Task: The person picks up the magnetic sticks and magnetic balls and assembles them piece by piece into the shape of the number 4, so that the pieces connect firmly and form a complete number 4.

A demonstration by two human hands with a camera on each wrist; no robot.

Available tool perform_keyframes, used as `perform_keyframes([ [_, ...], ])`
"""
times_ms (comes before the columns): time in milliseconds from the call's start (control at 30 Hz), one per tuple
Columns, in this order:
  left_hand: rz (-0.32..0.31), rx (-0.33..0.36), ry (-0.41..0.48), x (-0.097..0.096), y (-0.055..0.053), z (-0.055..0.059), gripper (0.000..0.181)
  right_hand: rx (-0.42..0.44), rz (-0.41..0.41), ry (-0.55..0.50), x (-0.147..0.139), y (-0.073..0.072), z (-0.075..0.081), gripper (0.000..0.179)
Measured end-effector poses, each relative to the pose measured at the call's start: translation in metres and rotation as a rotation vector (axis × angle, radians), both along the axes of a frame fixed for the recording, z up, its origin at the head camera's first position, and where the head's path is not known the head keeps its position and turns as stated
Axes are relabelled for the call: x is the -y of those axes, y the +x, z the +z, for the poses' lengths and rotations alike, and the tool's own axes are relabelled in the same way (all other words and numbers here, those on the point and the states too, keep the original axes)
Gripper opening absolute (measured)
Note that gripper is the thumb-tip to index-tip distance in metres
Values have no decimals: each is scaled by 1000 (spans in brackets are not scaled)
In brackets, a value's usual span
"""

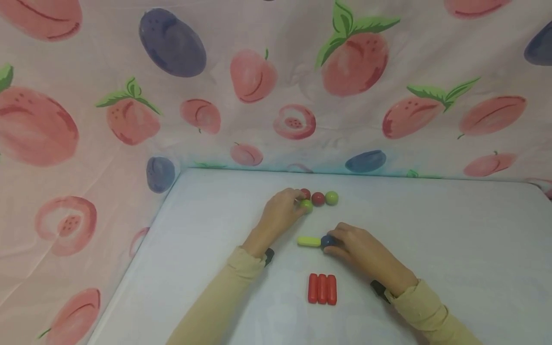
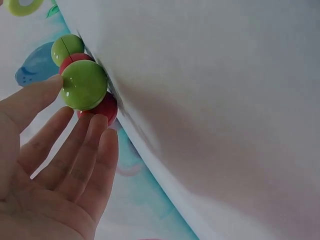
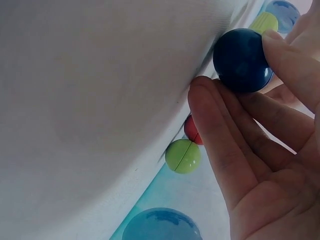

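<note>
With thumb and fingertips, my left hand (image 1: 280, 211) holds a green ball (image 2: 84, 85) at the near left of a small cluster. Beside it sit two red balls (image 1: 318, 199) and a second green ball (image 1: 331, 197), and left fingertips overlap one of the reds. Nearer to me, my right hand (image 1: 362, 251) pinches a dark blue ball (image 3: 241, 60) between thumb and fingers. That ball stands at the right end of a yellow-green stick (image 1: 308, 241), which lies crosswise on the table.
Three red sticks (image 1: 322, 289) lie side by side on the white table (image 1: 207, 215), nearer than the blue ball. A fruit-print cloth (image 1: 258, 86) hangs behind the table and along its left side.
</note>
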State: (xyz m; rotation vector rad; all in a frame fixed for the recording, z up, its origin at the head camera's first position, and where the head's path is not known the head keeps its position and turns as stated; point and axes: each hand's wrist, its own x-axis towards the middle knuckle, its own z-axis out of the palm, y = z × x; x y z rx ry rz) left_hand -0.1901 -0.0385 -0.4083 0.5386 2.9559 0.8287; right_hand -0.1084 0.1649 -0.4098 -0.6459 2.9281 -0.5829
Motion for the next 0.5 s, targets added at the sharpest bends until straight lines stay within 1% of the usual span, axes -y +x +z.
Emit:
perform_keyframes([
  [233,-13,-6,3,0,-2,-1,36,14,-12,1,0,0,1,36],
  [500,-32,12,21,0,-3,-2,30,-3,1,-19,-1,0,0,35],
])
